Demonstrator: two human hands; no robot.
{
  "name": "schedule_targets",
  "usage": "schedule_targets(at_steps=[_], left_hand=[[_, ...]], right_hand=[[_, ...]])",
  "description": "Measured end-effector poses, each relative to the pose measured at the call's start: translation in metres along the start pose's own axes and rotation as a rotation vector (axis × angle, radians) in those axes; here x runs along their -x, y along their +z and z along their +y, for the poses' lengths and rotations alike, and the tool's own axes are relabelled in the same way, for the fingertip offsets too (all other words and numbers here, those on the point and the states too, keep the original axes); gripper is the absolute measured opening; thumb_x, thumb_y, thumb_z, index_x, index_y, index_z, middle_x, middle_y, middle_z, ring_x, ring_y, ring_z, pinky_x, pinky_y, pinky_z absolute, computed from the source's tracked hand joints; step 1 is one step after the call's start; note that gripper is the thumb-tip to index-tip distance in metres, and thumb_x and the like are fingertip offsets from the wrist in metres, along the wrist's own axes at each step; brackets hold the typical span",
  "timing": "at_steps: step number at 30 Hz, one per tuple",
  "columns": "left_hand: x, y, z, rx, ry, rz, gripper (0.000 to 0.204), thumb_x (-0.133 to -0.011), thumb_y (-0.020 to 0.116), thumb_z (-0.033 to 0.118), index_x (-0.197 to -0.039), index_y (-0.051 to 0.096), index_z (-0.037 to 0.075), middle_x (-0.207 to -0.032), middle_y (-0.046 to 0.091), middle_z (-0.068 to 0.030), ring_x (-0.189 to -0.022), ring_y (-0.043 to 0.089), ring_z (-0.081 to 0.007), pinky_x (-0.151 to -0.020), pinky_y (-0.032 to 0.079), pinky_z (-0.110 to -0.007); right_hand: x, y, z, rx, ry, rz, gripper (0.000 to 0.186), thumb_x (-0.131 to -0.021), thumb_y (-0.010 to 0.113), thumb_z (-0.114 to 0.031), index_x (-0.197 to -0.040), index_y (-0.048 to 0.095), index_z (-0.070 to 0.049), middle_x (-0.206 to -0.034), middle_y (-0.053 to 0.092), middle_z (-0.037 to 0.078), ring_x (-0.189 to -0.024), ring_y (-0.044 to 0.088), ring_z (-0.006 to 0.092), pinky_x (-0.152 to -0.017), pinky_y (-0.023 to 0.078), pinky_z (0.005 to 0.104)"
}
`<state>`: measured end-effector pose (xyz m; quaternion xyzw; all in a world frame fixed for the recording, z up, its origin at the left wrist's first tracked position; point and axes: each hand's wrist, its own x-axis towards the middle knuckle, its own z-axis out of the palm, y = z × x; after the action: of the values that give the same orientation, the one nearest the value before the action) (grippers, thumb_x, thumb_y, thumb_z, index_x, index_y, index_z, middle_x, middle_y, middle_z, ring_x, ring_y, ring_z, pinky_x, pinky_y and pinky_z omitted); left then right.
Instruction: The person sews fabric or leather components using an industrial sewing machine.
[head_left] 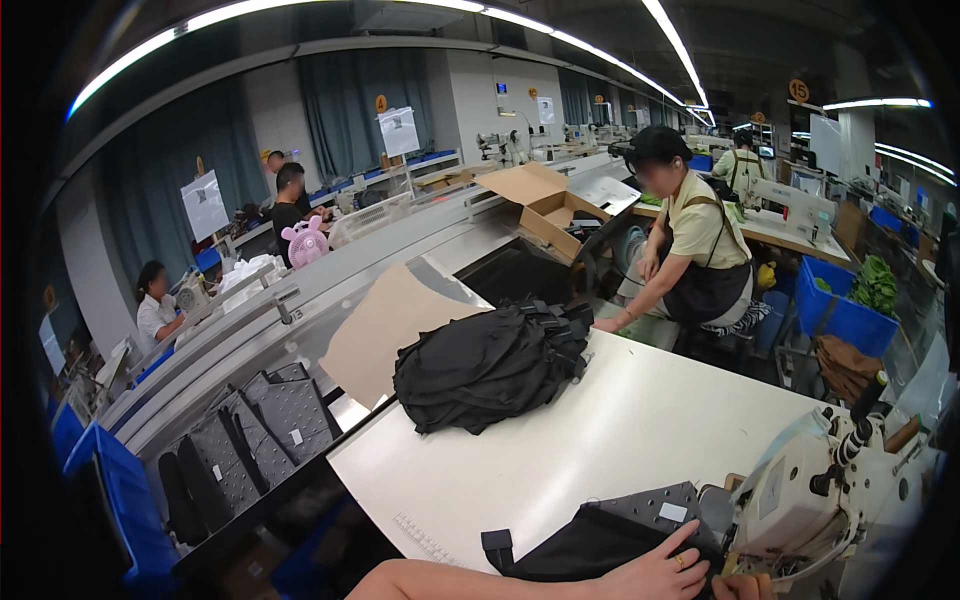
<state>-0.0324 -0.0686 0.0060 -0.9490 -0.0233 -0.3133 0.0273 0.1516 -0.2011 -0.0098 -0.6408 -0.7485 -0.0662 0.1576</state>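
A black fabric piece (pixel 590 540) with a grey perforated panel, a small white label and a short strap end lies on the white sewing table. My left hand (pixel 650 577), with a ring on one finger, rests flat on it, fingers stretched toward the machine. Close by, my right hand (pixel 742 587) is cut off by the lower edge; its visible fingers are curled together at the fabric's edge. The white sewing machine (pixel 800 490) stands just beyond both hands. Its needle area is hidden from this view.
A heap of black fabric pieces (pixel 490 365) sits at the table's far edge beside brown cardboard (pixel 390 325). Grey perforated panels (pixel 270 425) lie at left, near a blue bin (pixel 120 500). Ahead, a co-worker (pixel 700 230) bends toward the table corner. Another blue bin (pixel 845 315) stands at right.
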Motion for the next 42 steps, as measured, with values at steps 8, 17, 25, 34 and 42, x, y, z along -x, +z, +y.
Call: schedule_targets(at_steps=[8, 17, 25, 34, 42], left_hand=[[-0.001, -0.005, -0.002, -0.063, 0.096, -0.121, 0.013, -0.076, 0.056, 0.020, -0.074, 0.063, 0.009, -0.078, 0.052, -0.0035, -0.086, 0.051, -0.0220, -0.107, 0.034, -0.050], [0.008, 0.020, -0.009, 0.162, -0.074, -0.056, 0.024, -0.079, 0.057, 0.024, -0.099, 0.067, 0.014, -0.091, 0.057, 0.0012, -0.090, 0.051, -0.0181, -0.080, 0.038, -0.035], [0.007, 0.015, -0.008, 0.093, 0.013, -0.059, 0.025, -0.079, 0.057, 0.024, -0.097, 0.068, 0.012, -0.109, 0.064, 0.0027, -0.093, 0.051, -0.0177, -0.084, 0.040, -0.035], [0.005, 0.013, -0.008, 0.105, -0.010, -0.080, 0.026, -0.077, 0.059, 0.024, -0.098, 0.068, 0.011, -0.107, 0.066, 0.0021, -0.092, 0.053, -0.0176, -0.083, 0.041, -0.035], [0.005, 0.016, -0.009, 0.130, -0.007, -0.033, 0.023, -0.076, 0.061, 0.024, -0.095, 0.066, 0.012, -0.105, 0.066, 0.0018, -0.090, 0.054, -0.0174, -0.080, 0.042, -0.033]], right_hand=[[-0.003, -0.002, -0.006, 0.114, -0.126, 0.046, 0.047, -0.074, 0.064, -0.006, -0.121, 0.061, -0.001, -0.107, 0.060, 0.012, -0.096, 0.059, 0.0324, -0.079, 0.051, 0.0435], [0.002, -0.004, -0.007, 0.020, -0.049, 0.058, 0.046, -0.076, 0.065, -0.004, -0.122, 0.061, -0.001, -0.106, 0.060, 0.012, -0.095, 0.059, 0.0310, -0.075, 0.051, 0.0410], [0.004, 0.001, -0.002, -0.061, -0.029, 0.084, 0.044, -0.080, 0.063, -0.005, -0.124, 0.061, -0.005, -0.105, 0.060, 0.010, -0.096, 0.061, 0.0279, -0.074, 0.051, 0.0398], [0.007, 0.007, 0.002, -0.072, 0.003, 0.058, 0.042, -0.081, 0.065, -0.004, -0.123, 0.062, -0.007, -0.108, 0.061, 0.010, -0.096, 0.062, 0.0273, -0.072, 0.052, 0.0390], [0.010, 0.007, 0.000, -0.084, 0.074, -0.026, 0.040, -0.083, 0.062, -0.008, -0.123, 0.062, -0.010, -0.121, 0.061, 0.007, -0.105, 0.060, 0.0269, -0.083, 0.050, 0.0421]])
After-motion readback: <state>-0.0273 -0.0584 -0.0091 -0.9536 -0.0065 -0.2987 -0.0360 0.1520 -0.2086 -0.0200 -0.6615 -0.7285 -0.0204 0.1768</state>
